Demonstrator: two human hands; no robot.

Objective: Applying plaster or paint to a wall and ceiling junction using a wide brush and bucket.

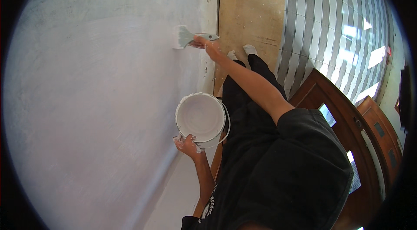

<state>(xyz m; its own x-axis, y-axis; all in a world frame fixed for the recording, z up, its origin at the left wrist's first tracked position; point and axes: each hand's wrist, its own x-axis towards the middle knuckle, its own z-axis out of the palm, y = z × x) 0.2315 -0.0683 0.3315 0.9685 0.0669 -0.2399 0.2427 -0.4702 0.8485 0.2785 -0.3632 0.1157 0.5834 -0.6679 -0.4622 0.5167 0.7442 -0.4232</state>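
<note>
My right hand is closed round the handle of a wide paintbrush with a pale grey-green body. Its white, paint-coated end lies against the wall, which carries a whitish, streaky coat. Lower down, my left hand grips the rim of a white bucket, thumb over the edge and the other fingers partly hidden below. White paint is smeared on these fingers. The bucket's mouth faces me, with a pale inside and paint round the rim. Its thin handle hangs on the right side.
Beneath my feet is a tan, paint-spotted board. Right of it spreads a floor of grey and white striped tiles. Brown wooden doors with small glass panes stand at the right. A pale ledge runs along the wall's lower part.
</note>
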